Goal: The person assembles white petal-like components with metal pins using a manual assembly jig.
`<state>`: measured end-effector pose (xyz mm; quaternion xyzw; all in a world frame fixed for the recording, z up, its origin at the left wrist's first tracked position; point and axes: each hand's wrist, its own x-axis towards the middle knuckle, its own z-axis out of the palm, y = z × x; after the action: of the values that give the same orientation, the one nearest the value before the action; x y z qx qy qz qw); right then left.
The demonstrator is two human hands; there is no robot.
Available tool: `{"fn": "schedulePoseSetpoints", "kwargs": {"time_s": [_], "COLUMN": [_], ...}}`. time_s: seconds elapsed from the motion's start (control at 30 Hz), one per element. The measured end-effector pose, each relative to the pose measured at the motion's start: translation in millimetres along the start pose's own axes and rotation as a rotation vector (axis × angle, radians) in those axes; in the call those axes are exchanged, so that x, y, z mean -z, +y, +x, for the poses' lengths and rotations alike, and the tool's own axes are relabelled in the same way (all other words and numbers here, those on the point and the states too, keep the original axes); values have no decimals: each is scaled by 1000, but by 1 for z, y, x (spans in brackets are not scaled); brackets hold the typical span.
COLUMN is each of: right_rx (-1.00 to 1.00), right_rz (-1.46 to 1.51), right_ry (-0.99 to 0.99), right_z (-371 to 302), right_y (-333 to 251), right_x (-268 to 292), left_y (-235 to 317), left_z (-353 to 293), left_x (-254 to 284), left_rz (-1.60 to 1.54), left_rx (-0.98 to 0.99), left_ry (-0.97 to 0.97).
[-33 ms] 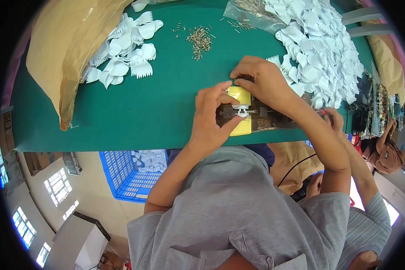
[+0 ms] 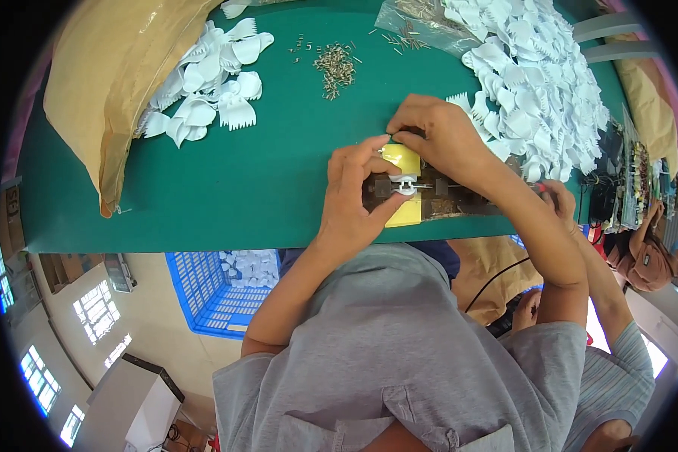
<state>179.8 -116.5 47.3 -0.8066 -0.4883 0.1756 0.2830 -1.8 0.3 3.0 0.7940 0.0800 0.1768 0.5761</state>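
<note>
My left hand [image 2: 352,186] is closed around a small white plastic piece [image 2: 405,186], thumb below it and fingers above. The piece sits on a dark metal fixture [image 2: 442,187] near the table's front edge. Yellow pads [image 2: 405,216] show on the fixture's near and far sides. My right hand [image 2: 438,137] is just beyond, its thumb and forefinger pinched together close to my left fingertips. Whatever may be in that pinch is too small to make out.
Small metal pieces [image 2: 334,70] lie on the green table [image 2: 226,188]. White toothed plastic parts are heaped at right [image 2: 523,90] and left [image 2: 237,98], beside a tan sack [image 2: 120,90]. A blue crate [image 2: 196,297] stands below the edge. Another person's hand [image 2: 559,202] is at right.
</note>
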Motion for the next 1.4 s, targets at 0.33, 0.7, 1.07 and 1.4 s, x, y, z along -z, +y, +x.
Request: {"fn": "schedulePoseSetpoints", "kwargs": {"time_s": [0.33, 0.7, 1.07, 1.4], "right_rx": [84, -305, -112, -68], "right_rz": [40, 564, 218, 238], "right_ry": [197, 238, 218, 220], "right_z": [-5, -66, -66, -65], "right_y": [3, -41, -48, -49], "right_x": [-17, 15, -5, -6], "left_y": [-1, 0, -1, -3], "left_z": [1, 0, 1, 1], "left_x": [3, 1, 2, 1], "left_rz": [6, 50, -9, -40], "left_rx": [-37, -38, -12, 4], "left_ry": [15, -8, 22, 18]}}
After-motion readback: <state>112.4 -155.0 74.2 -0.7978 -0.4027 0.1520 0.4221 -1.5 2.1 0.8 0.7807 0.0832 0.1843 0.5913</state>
